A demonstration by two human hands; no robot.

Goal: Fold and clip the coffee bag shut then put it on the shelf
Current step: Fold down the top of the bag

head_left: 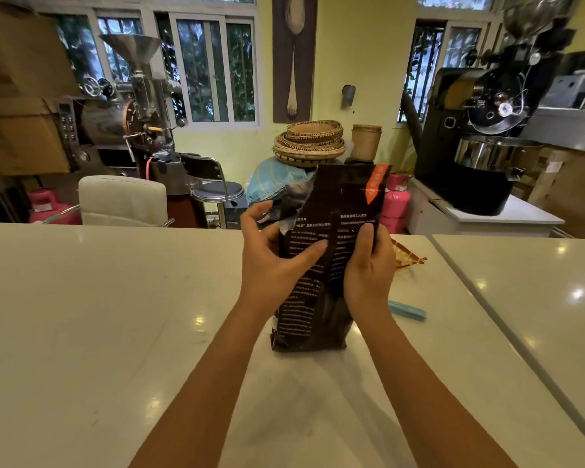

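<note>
A tall dark brown coffee bag [321,292] with white print and an orange strip near its top stands upright on the white counter [115,315]. Its top is open and torn on the left side. My left hand [274,258] grips the bag's left side, thumb across the front, fingers spread near the torn edge. My right hand [368,265] holds the right side, thumb pressed on the front. A light blue bag clip [407,310] lies on the counter just right of the bag.
An orange patterned packet [407,256] lies behind my right hand. A second counter [537,298] adjoins on the right. Beyond the counter stand a white chair [122,201], a stool [217,190], coffee roasters [480,130], stacked baskets [311,141] and pink gas cylinders [397,201].
</note>
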